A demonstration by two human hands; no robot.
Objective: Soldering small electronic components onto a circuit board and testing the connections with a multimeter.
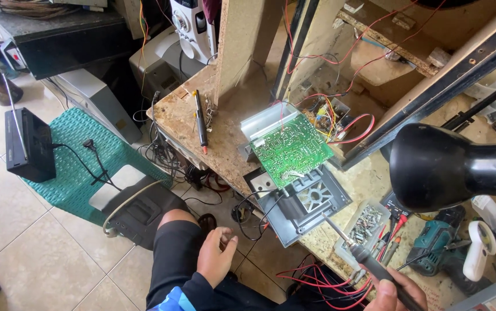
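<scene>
Right hand (395, 295) closed in a pinch grip round soldering iron (368, 259); long axis up-left from fingers, tip just short of grey chassis (302, 210), green circuit board (290, 151) further along same line. Left hand (216, 256) well apart, loosely curled on knee, holding nothing

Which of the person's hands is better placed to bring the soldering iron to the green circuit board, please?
Probably the right hand: it grips the soldering iron, whose tip points toward the circuit board. The left hand rests empty on the knee, below the bench edge.
</scene>
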